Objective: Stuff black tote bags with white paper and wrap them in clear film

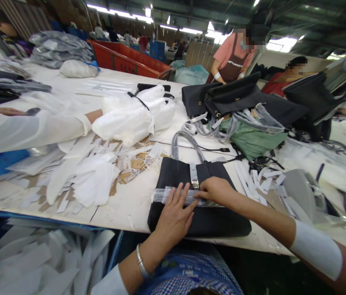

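Note:
A black handbag [173,172] lies flat at the table's front edge, its plastic-wrapped handle [175,144] looping away from me. Across the bag's front runs a clear plastic strip [159,195]. My left hand [173,215] rests on the strip and the bag, palm down with fingers spread. Just right of it, my right hand [217,190] is closed in a pinch at the strip, below a metal buckle [194,184] on a short wrapped strap. The fingertips partly hide what is pinched.
Left lie white paper pieces [94,176] and brown tags [136,164]. A white plastic bundle [136,114] sits behind them, near another person's sleeved arm [37,127]. Beyond my bag are black bags [231,96] and a green bag [252,137]. A co-worker [232,53] stands across the table.

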`<state>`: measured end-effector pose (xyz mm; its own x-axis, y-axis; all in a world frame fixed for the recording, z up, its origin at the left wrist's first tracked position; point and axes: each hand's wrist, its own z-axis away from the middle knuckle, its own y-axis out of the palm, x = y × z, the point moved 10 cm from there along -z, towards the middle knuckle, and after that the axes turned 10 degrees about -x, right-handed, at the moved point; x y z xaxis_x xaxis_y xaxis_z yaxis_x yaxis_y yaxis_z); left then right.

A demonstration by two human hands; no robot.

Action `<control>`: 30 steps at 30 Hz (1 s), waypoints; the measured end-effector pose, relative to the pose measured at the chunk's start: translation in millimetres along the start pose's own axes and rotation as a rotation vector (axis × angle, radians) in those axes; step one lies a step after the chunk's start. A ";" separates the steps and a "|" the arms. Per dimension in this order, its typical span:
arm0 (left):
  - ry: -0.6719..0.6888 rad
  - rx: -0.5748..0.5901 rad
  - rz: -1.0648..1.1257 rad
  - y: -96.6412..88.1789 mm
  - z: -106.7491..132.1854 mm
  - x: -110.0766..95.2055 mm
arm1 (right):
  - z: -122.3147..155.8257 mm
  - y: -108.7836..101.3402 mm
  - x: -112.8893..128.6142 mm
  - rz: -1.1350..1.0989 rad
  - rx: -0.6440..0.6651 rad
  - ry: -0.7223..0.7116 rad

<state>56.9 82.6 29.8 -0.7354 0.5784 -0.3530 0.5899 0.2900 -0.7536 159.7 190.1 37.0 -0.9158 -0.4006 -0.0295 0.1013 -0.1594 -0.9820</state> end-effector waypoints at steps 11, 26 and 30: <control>0.002 0.024 -0.025 2.7 -0.1 -0.1 | 36.6 -10.9 -93.9 -0.033 -0.065 0.274; 0.023 0.054 -0.081 4.7 -0.6 -2.4 | 34.6 -7.2 -29.5 -0.380 -0.450 -0.370; 0.021 0.047 -0.095 4.5 -0.6 -2.0 | 22.4 -18.0 -25.4 -0.390 -0.349 -0.430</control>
<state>61.2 83.2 27.4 -0.7794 0.5664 -0.2676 0.5016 0.3084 -0.8083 189.9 182.8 59.6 -0.6164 -0.7076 0.3456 -0.4032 -0.0934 -0.9103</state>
